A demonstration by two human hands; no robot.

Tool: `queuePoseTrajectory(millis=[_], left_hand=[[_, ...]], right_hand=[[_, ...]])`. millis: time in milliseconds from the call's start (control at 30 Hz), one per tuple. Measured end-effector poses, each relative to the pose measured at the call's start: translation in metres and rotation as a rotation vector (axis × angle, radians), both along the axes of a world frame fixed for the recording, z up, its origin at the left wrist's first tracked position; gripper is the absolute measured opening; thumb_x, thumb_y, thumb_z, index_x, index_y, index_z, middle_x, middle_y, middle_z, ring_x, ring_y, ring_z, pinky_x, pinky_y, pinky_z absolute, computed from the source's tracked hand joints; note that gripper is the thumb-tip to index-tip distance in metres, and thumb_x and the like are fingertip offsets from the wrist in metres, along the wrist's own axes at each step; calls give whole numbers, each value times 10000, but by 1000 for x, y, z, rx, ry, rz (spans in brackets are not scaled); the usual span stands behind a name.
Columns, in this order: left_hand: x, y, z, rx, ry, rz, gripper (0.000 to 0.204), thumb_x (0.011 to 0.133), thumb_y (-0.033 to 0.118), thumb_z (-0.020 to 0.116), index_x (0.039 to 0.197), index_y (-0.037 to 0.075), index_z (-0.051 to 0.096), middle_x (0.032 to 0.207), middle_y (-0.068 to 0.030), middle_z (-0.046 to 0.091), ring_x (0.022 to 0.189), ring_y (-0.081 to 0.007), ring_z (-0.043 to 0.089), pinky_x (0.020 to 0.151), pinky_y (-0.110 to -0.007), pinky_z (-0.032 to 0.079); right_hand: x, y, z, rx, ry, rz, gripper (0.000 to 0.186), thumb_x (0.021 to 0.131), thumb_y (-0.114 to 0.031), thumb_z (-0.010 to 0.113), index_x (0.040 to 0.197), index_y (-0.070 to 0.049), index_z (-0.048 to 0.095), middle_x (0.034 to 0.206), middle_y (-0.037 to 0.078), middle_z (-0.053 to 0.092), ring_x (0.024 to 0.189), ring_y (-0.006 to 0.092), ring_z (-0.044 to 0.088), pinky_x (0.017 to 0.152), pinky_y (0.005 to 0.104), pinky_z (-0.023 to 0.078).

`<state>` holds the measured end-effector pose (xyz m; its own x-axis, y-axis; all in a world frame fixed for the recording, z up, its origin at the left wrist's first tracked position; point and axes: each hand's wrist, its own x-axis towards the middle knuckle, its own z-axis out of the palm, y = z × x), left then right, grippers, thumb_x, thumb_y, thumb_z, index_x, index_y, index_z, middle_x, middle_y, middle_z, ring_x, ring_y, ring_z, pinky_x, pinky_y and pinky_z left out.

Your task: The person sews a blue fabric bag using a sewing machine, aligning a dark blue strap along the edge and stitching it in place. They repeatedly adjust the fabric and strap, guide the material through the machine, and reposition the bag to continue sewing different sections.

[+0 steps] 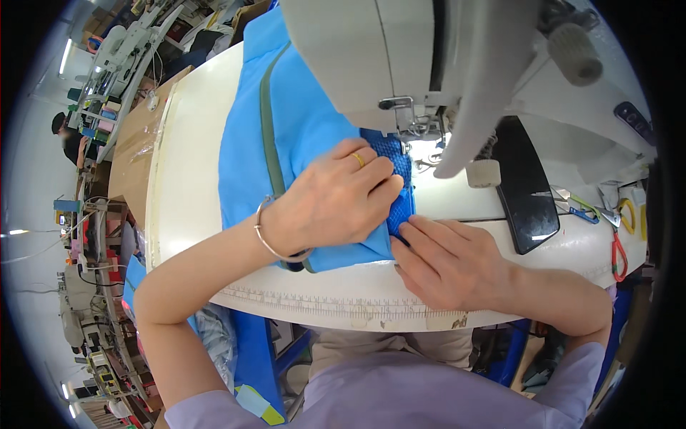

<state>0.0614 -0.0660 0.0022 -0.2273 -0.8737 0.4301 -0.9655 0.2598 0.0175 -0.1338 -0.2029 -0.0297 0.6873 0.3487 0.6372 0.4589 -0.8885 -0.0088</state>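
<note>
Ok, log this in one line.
left hand: on blue textured fabric; right hand: at its lower end; white sewing machine: beyond both hands

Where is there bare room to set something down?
A broad strip of table shows bare left of the cloth, out to the left edge. A smaller patch lies between the cloth and the black slab. Crowded: at the sewing machine, where the left hand and right hand touch the cloth, and right of the slab, around the scissors.

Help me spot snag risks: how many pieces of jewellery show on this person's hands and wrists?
2: a gold-coloured ring on the left hand and a bangle around the left wrist. None shows on the right hand, but curled fingers could hide others.
</note>
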Motion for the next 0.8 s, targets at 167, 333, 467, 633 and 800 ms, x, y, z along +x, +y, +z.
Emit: queuePoseTrajectory(millis=[167,333,467,633,800], left_hand=[[-10,2,34,219,-144,209,285,790,157,773,1034,24,714,881,-87,630,786,-259,655,773,-442,539],[-60,9,88,698,-466,416,148,882,214,706,863,78,653,804,-69,656,693,-270,685,690,-428,517],[-40,10,80,633,10,571,96,905,168,706,902,76,734,831,-119,706,720,-315,690,633,-400,527],[-6,-3,42,317,186,386,140,850,91,766,969,17,755,907,-122,732,713,-304,684,640,-383,536],[8,-22,65,745,756,631,186,852,127,790,993,12,750,899,-105,736,691,-256,680,652,-354,546]], right_hand=[[0,0,1,52,58,45,338,767,-145,687,1046,43,712,1067,168,684,1032,280,643,840,338,547],[2,2,-4,185,91,134,355,747,-151,682,1042,43,713,1025,119,657,987,242,603,809,327,519],[-1,6,-2,238,93,150,326,730,-143,681,997,42,709,923,84,617,882,208,586,719,300,497],[-1,7,-3,136,24,141,234,707,-132,684,884,18,705,855,63,600,834,198,585,658,278,479],[-4,6,-4,122,55,118,169,695,-129,688,799,3,700,801,46,583,830,194,570,659,284,475]])
